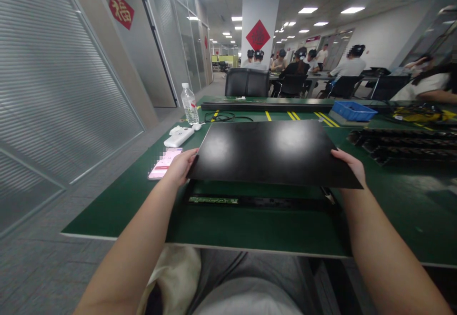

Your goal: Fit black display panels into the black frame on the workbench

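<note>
A dark, glossy flat panel (264,155) is held up, tilted, between my two hands, with ceiling lights mirrored in its face. My left hand (181,166) grips its left edge, the fingers partly hidden behind it. At the right edge, my right hand (352,165) is closed on the panel, its thumb over the front. Below the panel, a black frame with a narrow green circuit board (213,200) lies on the green table (257,231). The panel hides the far part of that frame.
Left of the panel are a phone (164,165), a white device (179,137) and a water bottle (189,103). A black cable (228,116) and a blue bin (353,110) lie behind it. Dark strips (403,143) are stacked at right. Several people sit farther back.
</note>
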Tool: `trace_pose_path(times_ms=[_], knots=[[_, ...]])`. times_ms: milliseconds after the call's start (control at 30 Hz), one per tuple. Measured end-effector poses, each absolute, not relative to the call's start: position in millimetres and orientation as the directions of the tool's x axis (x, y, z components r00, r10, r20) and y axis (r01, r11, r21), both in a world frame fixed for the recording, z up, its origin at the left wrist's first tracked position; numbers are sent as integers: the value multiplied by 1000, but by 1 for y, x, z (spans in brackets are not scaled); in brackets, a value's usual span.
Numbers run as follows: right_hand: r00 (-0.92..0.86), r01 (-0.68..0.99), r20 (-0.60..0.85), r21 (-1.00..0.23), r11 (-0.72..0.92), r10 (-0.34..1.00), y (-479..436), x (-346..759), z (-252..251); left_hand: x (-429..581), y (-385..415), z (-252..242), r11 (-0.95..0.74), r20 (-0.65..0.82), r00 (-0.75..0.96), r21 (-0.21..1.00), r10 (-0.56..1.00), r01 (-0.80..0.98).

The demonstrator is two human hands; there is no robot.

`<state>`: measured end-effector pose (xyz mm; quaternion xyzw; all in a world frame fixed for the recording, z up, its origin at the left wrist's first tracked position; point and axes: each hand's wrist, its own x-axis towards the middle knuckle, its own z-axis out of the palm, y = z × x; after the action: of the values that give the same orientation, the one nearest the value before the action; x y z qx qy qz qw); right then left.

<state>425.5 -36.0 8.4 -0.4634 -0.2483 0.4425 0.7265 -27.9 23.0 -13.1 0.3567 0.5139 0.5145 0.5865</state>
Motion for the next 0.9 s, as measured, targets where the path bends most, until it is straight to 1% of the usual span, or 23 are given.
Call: trace_pose_path(times_ms=[67, 133, 233, 300, 367, 533, 667, 800, 900], knots=[[437, -444, -114, -890, 103, 892, -36, 424, 9, -29, 23, -14, 235, -252, -53, 947, 966, -218], [399, -443, -161, -896, 37, 903, -36, 423, 8, -31, 24, -16, 210, -233, -121, 962, 965, -176], [356, -401, -184, -916, -28, 916, -34, 425, 4, -34, 25, -19, 143, -164, -251, 985, 954, -99], [317, -378, -196, -923, -65, 928, -32, 428, 0, -37, 27, -20, 94, -100, -288, 995, 952, -35], [281, -366, -194, -927, -82, 940, -31, 432, -4, -38, 28, -21, 38, -33, -286, 999, 958, 12], [240, -368, -144, -929, -48, 960, -34, 430, -4, -35, 25, -18, -85, 66, -219, 993, 973, -81], [265, -344, -86, -939, 11, 960, -36, 425, -3, -29, 19, -15, -213, 179, -249, 970, 952, -114], [265, -338, -32, -939, 61, 964, -35, 421, -5, -26, 15, -15, -320, 285, -271, 943, 920, -94], [330, -318, 23, -939, 134, 944, -33, 418, -5, -25, 16, -16, -386, 351, -277, 919, 895, -82]])
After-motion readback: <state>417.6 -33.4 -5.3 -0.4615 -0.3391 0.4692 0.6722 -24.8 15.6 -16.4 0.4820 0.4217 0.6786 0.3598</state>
